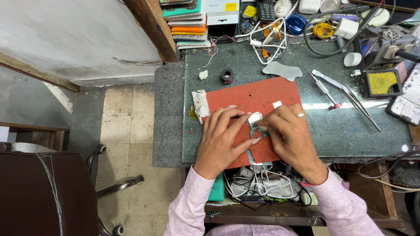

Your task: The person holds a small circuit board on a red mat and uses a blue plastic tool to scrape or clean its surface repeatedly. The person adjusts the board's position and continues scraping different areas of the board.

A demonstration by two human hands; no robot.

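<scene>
Head view, looking straight down. Small circuit board (255,128) on the red mat (262,94), toward the mat's near edge and close to the near edge of the dark green surface (350,131). Left hand (221,140) flat beside the board, fingers (238,120) spread and curled lightly onto its left side, pinning rather than gripping. Right hand (291,135) closed over the board's right side, fingertips bunched tight; whether anything sits between them cannot be told. Ring (300,115) on one right finger.

Judged from its look: light, thin, stiff, and fragile, with a small metal part (255,117) at the top edge. Best taken by the bare edges, not across the fitted face; likely to slide on a hard top, less so on the mat.

At the far left corner of the surface, a stack of flat packets (188,24) in teal, orange and grey. Next to it a white box (222,12) with a yellow label. Further along the far edge, a small yellow tag (250,11), a dark keypad phone (265,9) and tangled white cables (271,41). Toward the right edge, tweezers (350,94) and a black tray holding a yellow sponge (382,82). Black tape roll (226,75) just beyond the mat's far edge.
</scene>
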